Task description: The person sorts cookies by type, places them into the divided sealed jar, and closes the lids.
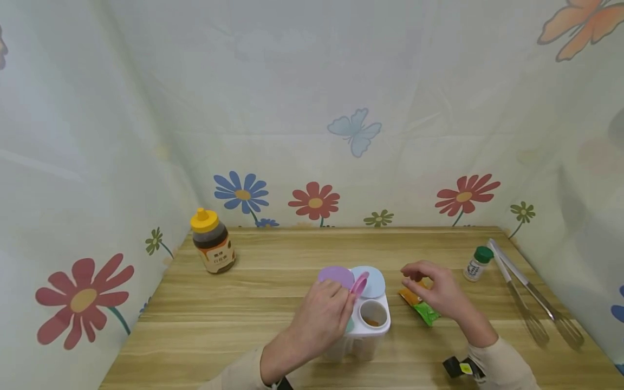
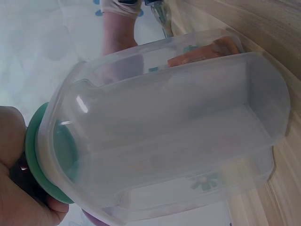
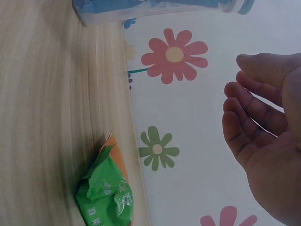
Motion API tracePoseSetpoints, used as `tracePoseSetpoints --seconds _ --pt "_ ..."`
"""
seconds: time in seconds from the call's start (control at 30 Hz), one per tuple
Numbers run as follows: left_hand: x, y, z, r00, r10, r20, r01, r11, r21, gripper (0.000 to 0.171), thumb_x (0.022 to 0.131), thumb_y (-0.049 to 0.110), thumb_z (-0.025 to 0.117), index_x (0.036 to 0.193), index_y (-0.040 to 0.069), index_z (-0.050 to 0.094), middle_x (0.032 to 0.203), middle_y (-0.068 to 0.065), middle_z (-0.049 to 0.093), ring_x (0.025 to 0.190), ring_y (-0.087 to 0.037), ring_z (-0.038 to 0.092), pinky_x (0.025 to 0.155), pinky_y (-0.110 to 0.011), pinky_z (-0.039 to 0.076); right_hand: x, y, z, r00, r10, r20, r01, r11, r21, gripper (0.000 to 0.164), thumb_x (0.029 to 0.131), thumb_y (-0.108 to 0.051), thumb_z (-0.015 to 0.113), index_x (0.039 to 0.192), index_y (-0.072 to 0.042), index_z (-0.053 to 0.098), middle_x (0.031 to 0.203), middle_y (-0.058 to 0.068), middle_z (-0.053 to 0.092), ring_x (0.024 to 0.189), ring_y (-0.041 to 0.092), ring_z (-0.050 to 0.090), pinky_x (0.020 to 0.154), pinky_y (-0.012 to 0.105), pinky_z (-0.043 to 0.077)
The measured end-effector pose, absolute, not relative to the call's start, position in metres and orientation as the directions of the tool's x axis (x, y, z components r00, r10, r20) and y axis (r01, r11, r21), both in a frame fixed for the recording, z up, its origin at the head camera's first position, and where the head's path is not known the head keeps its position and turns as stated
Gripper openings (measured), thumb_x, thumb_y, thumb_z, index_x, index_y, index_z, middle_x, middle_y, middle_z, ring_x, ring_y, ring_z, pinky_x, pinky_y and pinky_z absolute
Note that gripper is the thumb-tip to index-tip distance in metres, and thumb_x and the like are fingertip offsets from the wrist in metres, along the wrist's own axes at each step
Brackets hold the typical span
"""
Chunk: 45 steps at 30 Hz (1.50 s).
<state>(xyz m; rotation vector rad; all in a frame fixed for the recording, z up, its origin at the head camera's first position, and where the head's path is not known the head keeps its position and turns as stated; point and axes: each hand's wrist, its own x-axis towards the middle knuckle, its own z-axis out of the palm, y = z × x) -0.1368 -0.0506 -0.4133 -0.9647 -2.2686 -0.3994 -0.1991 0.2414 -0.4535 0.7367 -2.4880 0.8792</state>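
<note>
In the head view my left hand (image 1: 317, 311) pinches a pink round lid (image 1: 359, 285), tilted upright over a clear multi-compartment storage box (image 1: 384, 327) with a white top. Purple (image 1: 335, 275) and light blue (image 1: 370, 283) lids cover its far compartments. A green lid (image 2: 37, 155) sits beneath the left hand, mostly hidden from above. The near right compartment (image 1: 373, 310) is uncovered, and something orange-brown (image 2: 204, 54) shows inside it. My right hand (image 1: 439, 290) holds nothing, its fingers loosely bent, above a green and orange packet (image 3: 107, 190) on the table.
A honey jar with a yellow cap (image 1: 212, 244) stands at the back left of the wooden table (image 1: 273, 260). To the right are a small green-capped shaker bottle (image 1: 478, 264) and long metal tongs (image 1: 531, 292). A flowered curtain (image 1: 292, 81) surrounds the table.
</note>
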Motion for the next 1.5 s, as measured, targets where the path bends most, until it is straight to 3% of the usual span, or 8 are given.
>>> tracePoseSetpoints --seconds 0.43,0.87,1.5 --pt "-0.137 -0.051 -0.413 -0.532 0.535 0.656 0.726 0.687 0.028 0.025 0.095 0.021 0.059 0.071 0.016 0.053 0.065 0.007 0.045 0.065 -0.01 0.043 0.065 -0.025 0.038 -0.206 0.248 -0.464 -0.834 -0.31 0.456 -0.525 0.7 -0.485 0.022 0.086 -0.017 0.074 0.107 -0.011 0.069 0.096 0.004 0.07 0.082 0.01 0.059 0.073 0.037 0.055" --pt "-0.138 -0.052 -0.414 -0.536 0.54 0.65 0.728 0.684 0.032 0.026 0.095 0.02 0.058 0.071 0.016 0.053 0.065 0.007 0.044 0.065 -0.01 0.041 0.065 -0.024 0.037 -0.208 0.253 -0.464 -0.883 -0.265 0.387 -0.442 0.747 -0.497 0.029 0.086 -0.016 0.074 0.112 -0.004 0.067 0.104 0.01 0.07 0.09 0.024 0.064 0.077 0.045 0.055" --pt "-0.137 -0.05 -0.414 -0.543 0.535 0.647 0.723 0.69 0.036 0.026 0.095 0.019 0.057 0.07 0.016 0.052 0.065 0.007 0.043 0.065 -0.01 0.041 0.065 -0.024 0.037 -0.214 0.261 -0.47 -0.949 -0.175 0.261 -0.286 0.827 -0.484 0.033 0.086 -0.018 0.073 0.111 0.002 0.066 0.099 0.014 0.068 0.086 0.026 0.062 0.076 0.044 0.054"
